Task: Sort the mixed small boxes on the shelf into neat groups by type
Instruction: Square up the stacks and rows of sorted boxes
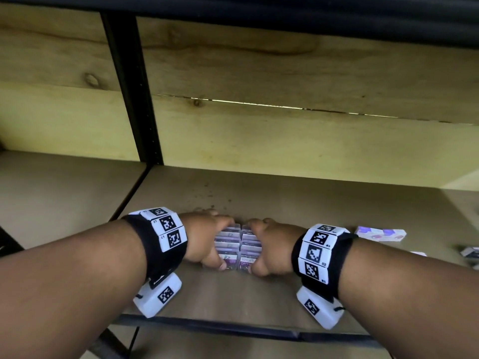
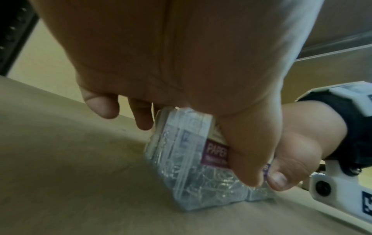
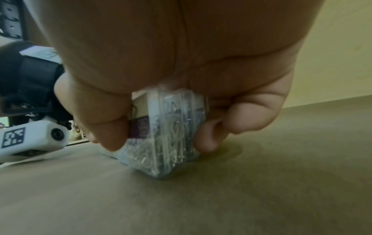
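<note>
On the brown shelf, front centre: clip boxes in two touching rows, resting on the board; my left hand and right hand clasp them from either side; wood back panel; black upright; white box lies well right.

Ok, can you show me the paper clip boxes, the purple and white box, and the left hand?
paper clip boxes (image 1: 234,246): head view, on the clear lids between the hands.
purple and white box (image 1: 380,234): head view, on its top face.
left hand (image 1: 204,237): head view, on the back of the hand.
</note>
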